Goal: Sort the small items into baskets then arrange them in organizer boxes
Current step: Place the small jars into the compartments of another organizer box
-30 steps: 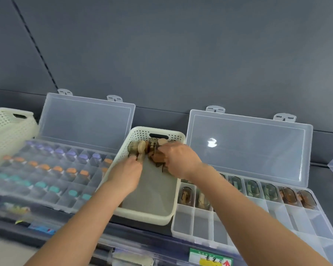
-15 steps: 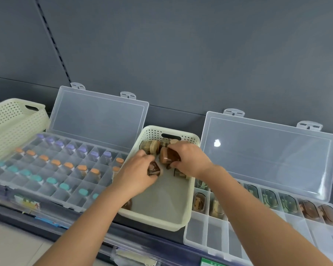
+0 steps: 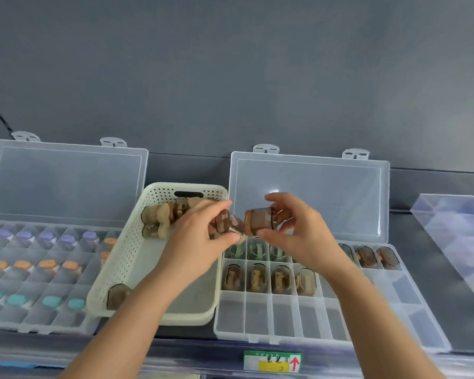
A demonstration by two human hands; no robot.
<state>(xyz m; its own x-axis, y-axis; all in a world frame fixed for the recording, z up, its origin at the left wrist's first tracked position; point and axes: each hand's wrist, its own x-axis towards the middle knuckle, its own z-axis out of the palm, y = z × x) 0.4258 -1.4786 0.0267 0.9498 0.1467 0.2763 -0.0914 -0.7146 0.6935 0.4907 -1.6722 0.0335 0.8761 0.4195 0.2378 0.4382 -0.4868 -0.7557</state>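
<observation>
My right hand (image 3: 298, 231) holds a small brown translucent case (image 3: 258, 222) above the back left corner of the right organizer box (image 3: 285, 315). My left hand (image 3: 200, 233) grips a second brown case (image 3: 225, 222), close beside the first, over the right rim of the cream basket (image 3: 121, 269). Several brown and beige cases (image 3: 162, 214) lie at the basket's far end, and one brown case (image 3: 118, 295) rests in its near left corner. Cases stand in the right box's back rows.
The left organizer box (image 3: 39, 310) holds rows of purple, orange and teal capped items, lid raised. Both lids (image 3: 309, 198) lean against the grey back wall. A clear plastic panel (image 3: 457, 233) lies at the right. A green and yellow label (image 3: 272, 361) marks the shelf's front edge.
Both hands have lifted out of the basket's far end and moved right, each with a brown case. The view has swung right, dropping the far-left cream basket out of sight.
</observation>
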